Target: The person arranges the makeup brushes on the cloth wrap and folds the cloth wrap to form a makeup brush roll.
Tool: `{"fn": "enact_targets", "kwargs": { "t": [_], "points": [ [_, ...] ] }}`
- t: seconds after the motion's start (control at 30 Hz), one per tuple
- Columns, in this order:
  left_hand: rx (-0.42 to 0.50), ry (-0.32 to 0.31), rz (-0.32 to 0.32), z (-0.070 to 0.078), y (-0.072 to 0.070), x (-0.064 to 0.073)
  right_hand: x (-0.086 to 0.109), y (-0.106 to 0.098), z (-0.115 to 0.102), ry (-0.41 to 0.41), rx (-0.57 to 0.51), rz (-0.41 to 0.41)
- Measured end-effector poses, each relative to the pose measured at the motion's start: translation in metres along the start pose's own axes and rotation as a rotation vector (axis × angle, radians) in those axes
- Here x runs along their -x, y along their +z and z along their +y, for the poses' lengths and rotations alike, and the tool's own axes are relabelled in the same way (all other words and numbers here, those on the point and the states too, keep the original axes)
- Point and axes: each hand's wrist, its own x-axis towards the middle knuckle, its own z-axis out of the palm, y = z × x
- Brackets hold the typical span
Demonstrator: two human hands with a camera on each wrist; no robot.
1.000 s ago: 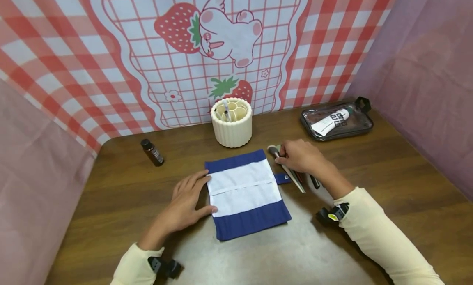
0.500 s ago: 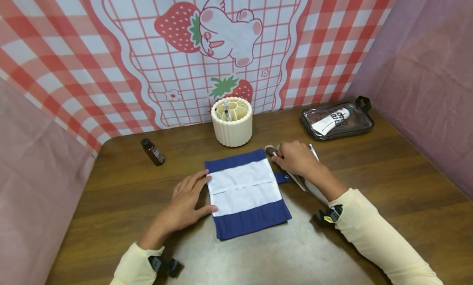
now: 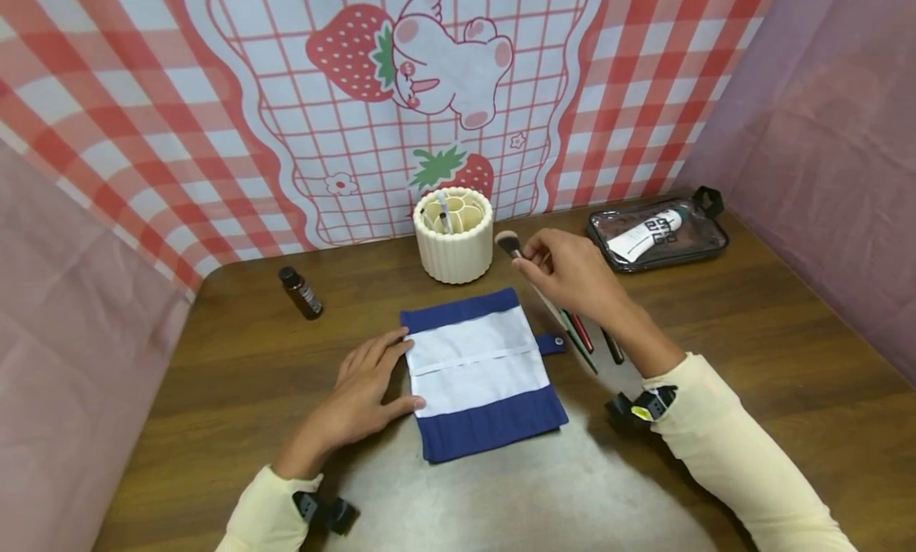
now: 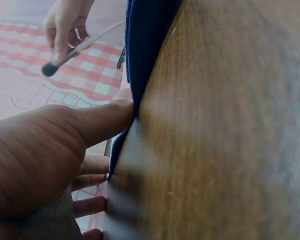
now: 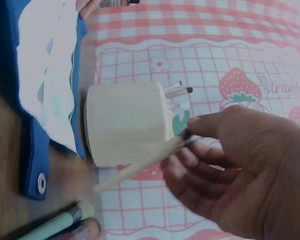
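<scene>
My right hand (image 3: 572,274) pinches a makeup brush (image 3: 509,242) near its dark bristle end, its pale handle slanting down above the table. The right wrist view shows that handle (image 5: 140,167) between thumb and fingers. My left hand (image 3: 361,393) rests with spread, fairly straight fingers on the left edge of a blue and white cloth brush roll (image 3: 475,353), which lies spread out. Thumb and fingertips touch the cloth edge in the left wrist view. Right of the roll's snap tab (image 3: 550,344) lie a green-handled brush (image 3: 583,349), a red-handled brush (image 3: 582,333) and a black item (image 3: 613,347).
Behind the roll stands a cream ribbed holder (image 3: 454,250) with a few slim sticks inside. A small dark bottle (image 3: 300,293) is at the left. A clear zip pouch (image 3: 680,246) with a white tube (image 3: 644,235) lies at the back right.
My right hand has picked the makeup brush up from beside the roll and raised it toward the holder, uncovering the other brushes. The left hand has stayed on the cloth.
</scene>
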Motion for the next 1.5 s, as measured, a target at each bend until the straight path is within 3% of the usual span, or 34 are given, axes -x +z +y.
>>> {"fn": "enact_targets", "kwargs": {
  "t": [0.27, 0.47, 0.63, 0.87, 1.1, 1.5],
  "points": [
    [-0.005, 0.007, 0.009, -0.001, 0.000, -0.001, -0.011, 0.008, -0.014, -0.107, -0.123, 0.050],
    [-0.014, 0.019, 0.032, -0.001, 0.001, -0.002, -0.019, 0.021, -0.026, -0.159, -0.236, 0.005],
    [-0.022, 0.010, 0.018, -0.002, 0.002, -0.003, -0.023, 0.035, -0.035, -0.130, -0.344, -0.047],
    [-0.024, 0.011, 0.026, -0.002, 0.002, -0.002, -0.026, 0.059, -0.050, -0.084, -0.583, -0.145],
    [-0.015, -0.011, 0.012, -0.002, 0.003, 0.000, -0.026, 0.086, -0.062, 0.003, -0.748, -0.183],
    [-0.020, -0.008, 0.021, -0.002, 0.004, 0.001, -0.022, 0.104, -0.062, 0.053, -0.688, -0.245]
  ]
}}
